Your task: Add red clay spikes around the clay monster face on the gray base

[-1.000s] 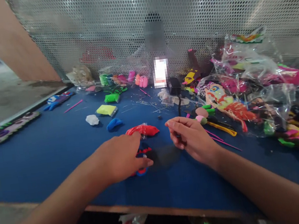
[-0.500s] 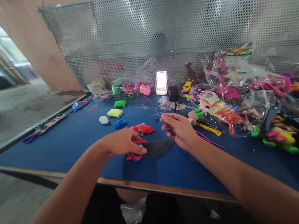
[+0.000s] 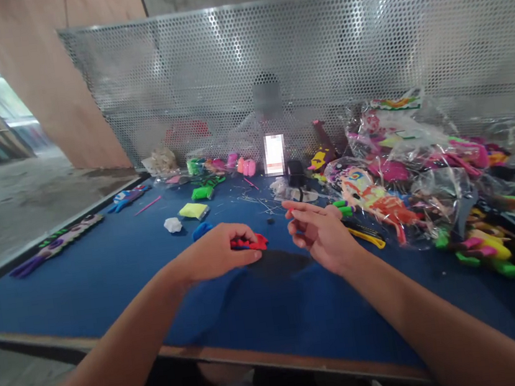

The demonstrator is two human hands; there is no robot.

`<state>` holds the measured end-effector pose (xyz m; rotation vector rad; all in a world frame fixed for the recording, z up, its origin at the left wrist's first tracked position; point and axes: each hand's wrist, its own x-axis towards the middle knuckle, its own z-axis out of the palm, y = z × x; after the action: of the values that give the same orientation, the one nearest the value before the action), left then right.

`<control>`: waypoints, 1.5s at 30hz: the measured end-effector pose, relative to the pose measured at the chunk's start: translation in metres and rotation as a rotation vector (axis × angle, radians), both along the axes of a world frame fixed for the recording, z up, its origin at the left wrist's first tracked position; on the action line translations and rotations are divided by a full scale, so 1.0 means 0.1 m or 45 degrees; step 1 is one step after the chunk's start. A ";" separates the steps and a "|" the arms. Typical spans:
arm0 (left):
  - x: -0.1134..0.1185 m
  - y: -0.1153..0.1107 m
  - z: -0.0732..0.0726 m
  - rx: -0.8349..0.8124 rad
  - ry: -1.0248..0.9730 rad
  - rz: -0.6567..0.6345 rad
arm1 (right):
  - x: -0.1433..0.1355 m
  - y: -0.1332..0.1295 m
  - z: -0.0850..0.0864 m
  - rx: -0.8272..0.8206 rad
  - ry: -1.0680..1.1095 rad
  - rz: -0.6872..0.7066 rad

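I have the red-and-blue piece (image 3: 244, 243) in my left grip (image 3: 218, 251), thumb on the near side and fingers curled over the far side, so it is pinched between them. Its red edge shows past my fingers toward the right, with blue beneath; my own fingers cover much of the rest. My right grip (image 3: 321, 235) hangs to the right of it, apart from it, thumb and forefinger brought near each other. A speck of red shows at those fingertips, too small for me to tell whether I am pinching it. A dark shadow lies on the blue bench (image 3: 124, 291) between my two hands.

Just beyond my left grip lies a blue lump (image 3: 201, 230), partly hidden by my hand. Farther left and far are a white lump (image 3: 172, 225), a yellow packet (image 3: 194, 211) and a green packet (image 3: 202, 192). Thin wires (image 3: 263, 205) lie scattered at the far middle, short of a black block (image 3: 296, 174).

On the right, a yellow cutter (image 3: 369, 238) sits just beside my right grip, and green pieces (image 3: 344, 208) lie beyond it. Past those, a heap of clear plastic bags (image 3: 380, 197) with coloured figures crowds that side, up to the perforated metal sheet (image 3: 194, 63) at the far edge.
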<state>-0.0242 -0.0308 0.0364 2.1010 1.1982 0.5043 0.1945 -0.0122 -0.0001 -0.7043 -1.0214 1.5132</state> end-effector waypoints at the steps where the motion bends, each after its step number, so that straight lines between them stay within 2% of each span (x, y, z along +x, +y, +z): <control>1: 0.00 0.08 0.04 0.008 0.002 -0.048 | 0.02 0.01 0.02 0.027 -0.019 -0.001; 4: 0.03 0.30 0.12 -0.052 0.000 -0.150 | 0.05 0.01 0.07 0.114 -0.099 -0.014; 6: 0.06 0.41 0.12 -0.106 -0.050 -0.187 | 0.07 0.02 0.09 0.172 -0.191 -0.040; 12: 0.07 0.51 -0.12 -0.209 -0.340 -0.264 | 0.09 0.03 0.10 0.358 -0.433 -0.131; 16: 0.05 0.45 -0.20 -0.230 -0.415 -0.235 | 0.08 0.02 0.13 0.280 -0.437 -0.104; 22: 0.01 0.40 -0.18 -0.200 -0.367 -0.234 | 0.09 0.02 0.19 0.046 -0.192 -0.096; 26: 0.02 0.40 -0.20 -0.207 -0.342 -0.245 | 0.10 0.07 0.17 0.057 -0.187 -0.147; 31: 0.02 0.39 -0.22 -0.179 -0.303 -0.260 | 0.10 0.07 0.14 0.214 -0.428 -0.171; 33: 0.02 0.39 -0.21 -0.145 -0.294 -0.257 | 0.11 0.04 0.15 0.326 -0.618 -0.198; 37: 0.02 0.38 -0.18 -0.103 -0.284 -0.256 | 0.12 0.00 0.19 0.682 -1.123 -0.294; 39: 0.02 0.38 -0.17 -0.084 -0.275 -0.254 | 0.10 -0.02 0.21 0.860 -1.287 -0.321; 42: 0.03 0.38 -0.16 -0.040 -0.257 -0.240 | 0.08 -0.05 0.22 0.999 -1.440 -0.260; 45: 0.03 0.38 -0.17 -0.028 -0.244 -0.225 | 0.06 -0.07 0.22 1.043 -1.452 -0.160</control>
<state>-0.0216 0.0077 0.0197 2.0641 0.8971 0.5924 0.2001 -0.0196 0.0222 -0.9814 -2.1958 0.3552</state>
